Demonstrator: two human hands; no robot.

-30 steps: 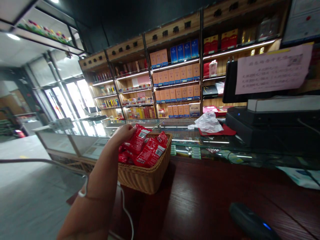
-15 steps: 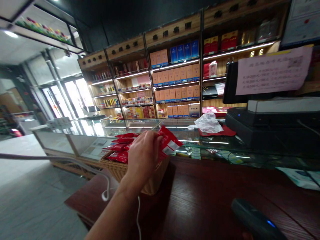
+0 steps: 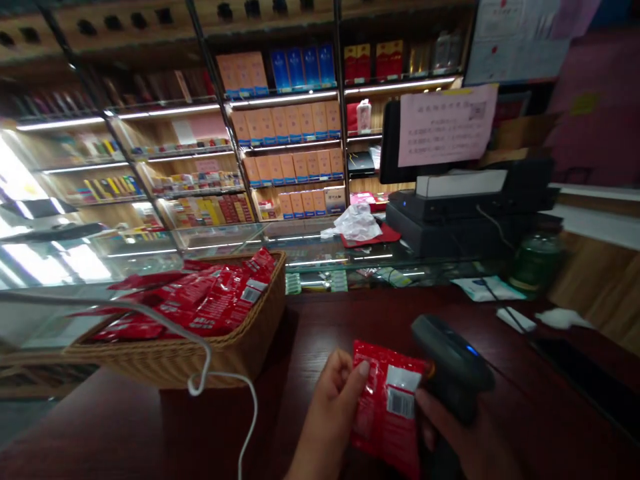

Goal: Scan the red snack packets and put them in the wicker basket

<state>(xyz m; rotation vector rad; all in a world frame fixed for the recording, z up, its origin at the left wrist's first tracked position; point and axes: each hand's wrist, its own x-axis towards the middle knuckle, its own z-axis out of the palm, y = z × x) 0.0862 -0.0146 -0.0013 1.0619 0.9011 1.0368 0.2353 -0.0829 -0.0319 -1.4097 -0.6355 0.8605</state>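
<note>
Pinched in my left hand (image 3: 336,407) is a red snack packet (image 3: 375,400), its white label and barcode facing up toward me. My right hand (image 3: 457,423) grips a dark handheld barcode scanner (image 3: 445,360) with a small blue light on top. The scanner's front end is close beside the packet's right edge; whether they touch I cannot tell. Left of my hands, a wicker basket (image 3: 267,333) stands on the dark wooden counter (image 3: 310,320), heaped with similar red packets (image 3: 200,300).
A pale cable (image 3: 200,340) hangs in front of the basket. Behind the counter is a glass display case (image 3: 320,260) bearing a crumpled white plastic bag (image 3: 356,223). A monitor with a pink notice (image 3: 445,127) stands at the right, near a green jar (image 3: 537,260). Stocked shelves line the back.
My left hand has come away from the basket with the red packet and moved right, toward the scanner. The view has turned right. My right hand now shows on the scanner.
</note>
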